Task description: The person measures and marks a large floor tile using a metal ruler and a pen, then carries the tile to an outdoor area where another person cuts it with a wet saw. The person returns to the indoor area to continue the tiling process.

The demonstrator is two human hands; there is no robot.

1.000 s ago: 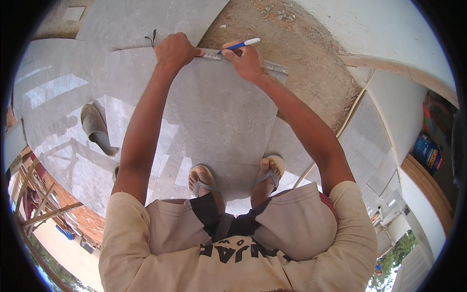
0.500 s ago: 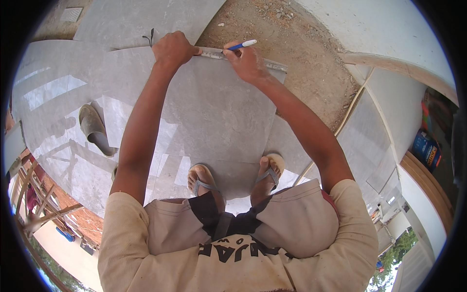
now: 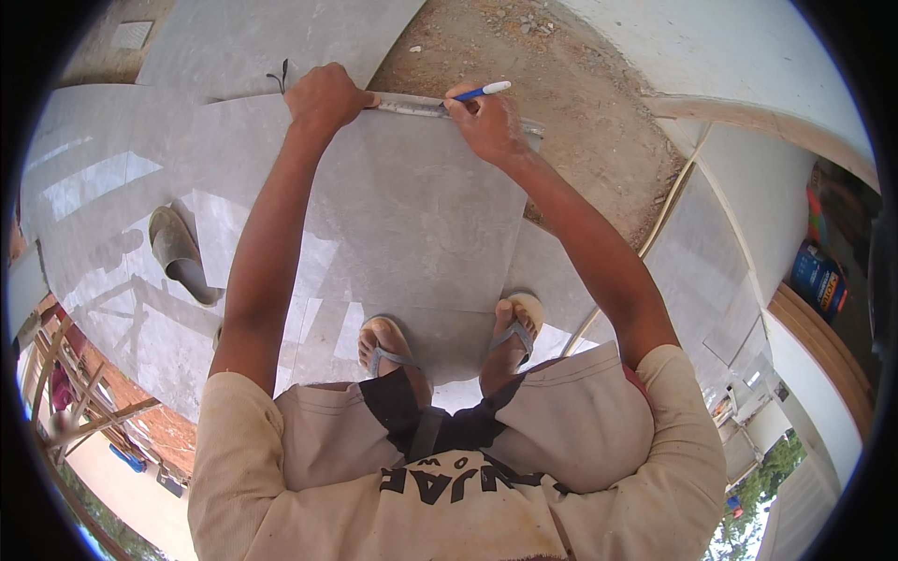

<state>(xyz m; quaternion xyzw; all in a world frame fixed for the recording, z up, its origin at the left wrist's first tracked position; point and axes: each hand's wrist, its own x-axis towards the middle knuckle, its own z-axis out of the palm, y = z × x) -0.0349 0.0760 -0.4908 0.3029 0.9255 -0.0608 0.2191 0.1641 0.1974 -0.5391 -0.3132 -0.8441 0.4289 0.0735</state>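
A large grey tile (image 3: 421, 206) lies in front of me, and a pale tape measure (image 3: 409, 107) stretches along its far edge. My left hand (image 3: 325, 97) is closed at the left end of the strip, gripping it; the tape's case, if there, is hidden by the fist. A black cord (image 3: 282, 77) sticks out beside that hand. In my right hand (image 3: 488, 126) I pinch a blue pen (image 3: 480, 93) with a white end, tilted up to the right. Its tip is down at the tape near the tile's far edge.
Another grey tile (image 3: 271, 42) lies beyond, beside bare dirt (image 3: 599, 140) at far right. A loose slipper (image 3: 182, 257) rests on the tiled floor at left. My sandalled feet (image 3: 388, 346) are at the near edge. A white wall (image 3: 730, 47) borders the right.
My right hand and the pen have moved a little to the right along the tape. My left hand stays at the tape's left end. The whole view has shifted slightly.
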